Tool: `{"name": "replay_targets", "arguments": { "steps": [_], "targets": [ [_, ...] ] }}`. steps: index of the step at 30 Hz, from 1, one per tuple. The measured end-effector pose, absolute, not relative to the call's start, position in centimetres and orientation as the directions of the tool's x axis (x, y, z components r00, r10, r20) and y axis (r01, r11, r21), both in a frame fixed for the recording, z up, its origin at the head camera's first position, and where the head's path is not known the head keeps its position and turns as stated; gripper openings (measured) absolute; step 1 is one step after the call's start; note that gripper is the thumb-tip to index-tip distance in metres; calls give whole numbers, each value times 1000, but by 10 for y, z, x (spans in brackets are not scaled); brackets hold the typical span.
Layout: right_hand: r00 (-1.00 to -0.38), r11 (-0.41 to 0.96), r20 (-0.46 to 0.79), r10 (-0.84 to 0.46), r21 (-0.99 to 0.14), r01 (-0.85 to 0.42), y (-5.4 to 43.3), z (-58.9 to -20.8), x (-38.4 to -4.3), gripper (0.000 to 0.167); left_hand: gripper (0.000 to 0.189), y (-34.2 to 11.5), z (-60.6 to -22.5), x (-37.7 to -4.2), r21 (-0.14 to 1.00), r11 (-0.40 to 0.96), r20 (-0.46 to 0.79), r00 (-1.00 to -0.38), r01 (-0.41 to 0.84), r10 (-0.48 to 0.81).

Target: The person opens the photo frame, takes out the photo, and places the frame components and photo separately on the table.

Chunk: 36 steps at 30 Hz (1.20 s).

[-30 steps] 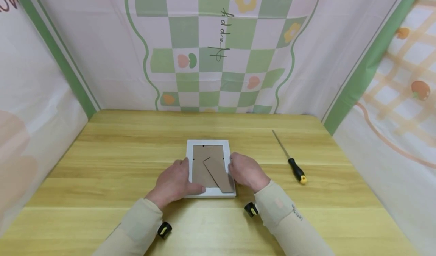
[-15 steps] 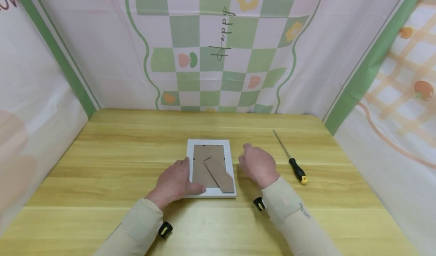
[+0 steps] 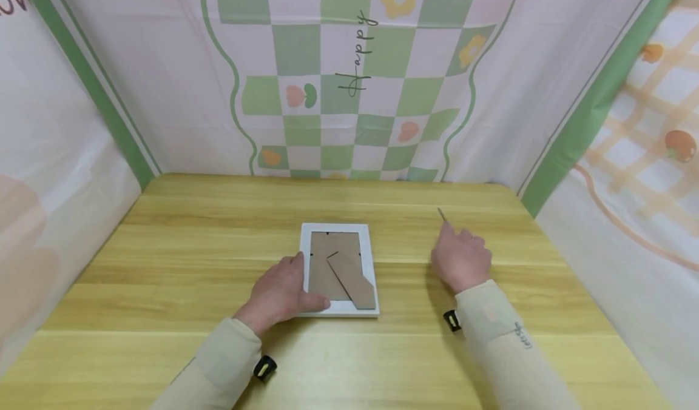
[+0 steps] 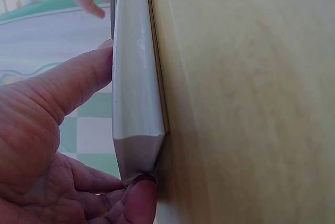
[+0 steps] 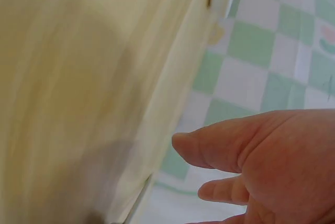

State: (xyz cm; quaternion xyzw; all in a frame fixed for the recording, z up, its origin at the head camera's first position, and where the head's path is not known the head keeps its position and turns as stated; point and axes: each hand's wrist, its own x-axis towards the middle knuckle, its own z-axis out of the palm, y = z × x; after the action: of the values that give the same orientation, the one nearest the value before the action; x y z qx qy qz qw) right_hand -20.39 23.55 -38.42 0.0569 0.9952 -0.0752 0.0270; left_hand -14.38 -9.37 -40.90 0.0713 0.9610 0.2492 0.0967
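A white photo frame (image 3: 327, 279) lies back side up on the table, its brown backing board and angled stand leg (image 3: 355, 279) showing. My left hand (image 3: 277, 292) grips its near left part, thumb on the back face. The left wrist view has fingertips curled at the corner of the frame (image 4: 137, 77). Away to the right, my right hand (image 3: 463, 258) hovers over the screwdriver (image 3: 443, 216) and hides its handle, leaving only the end of the shaft visible. Thumb and fingers of the right hand (image 5: 282, 166) are extended and apart in the right wrist view, holding nothing.
The wooden table (image 3: 218, 216) reaches back to a printed fabric wall (image 3: 349, 94) with green and white checks. Fabric also hangs on the left and right sides. Each wrist carries a small black device (image 3: 265, 369).
My right hand has left the frame's right edge and moved right, over the screwdriver. The left hand and photo frame have stayed in place.
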Motion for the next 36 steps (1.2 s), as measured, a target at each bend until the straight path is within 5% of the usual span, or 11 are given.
{"name": "replay_targets", "arguments": {
  "steps": [10, 23, 36],
  "targets": [
    [-968, 972, -193, 160, -141, 189, 256, -393, -203, 55, 114, -94, -409, -143, 491, 867, -151, -971, 86, 183],
    [-950, 964, -249, 190, -136, 228, 274, -395, -202, 27, 114, -94, -408, -144, 490, 869, -167, -971, 69, 172],
    [-962, 978, -221, 163, -93, 187, 278, -395, -200, 25, 114, -94, -408, -143, 495, 866, -164, -970, 74, 177]
  ]
}}
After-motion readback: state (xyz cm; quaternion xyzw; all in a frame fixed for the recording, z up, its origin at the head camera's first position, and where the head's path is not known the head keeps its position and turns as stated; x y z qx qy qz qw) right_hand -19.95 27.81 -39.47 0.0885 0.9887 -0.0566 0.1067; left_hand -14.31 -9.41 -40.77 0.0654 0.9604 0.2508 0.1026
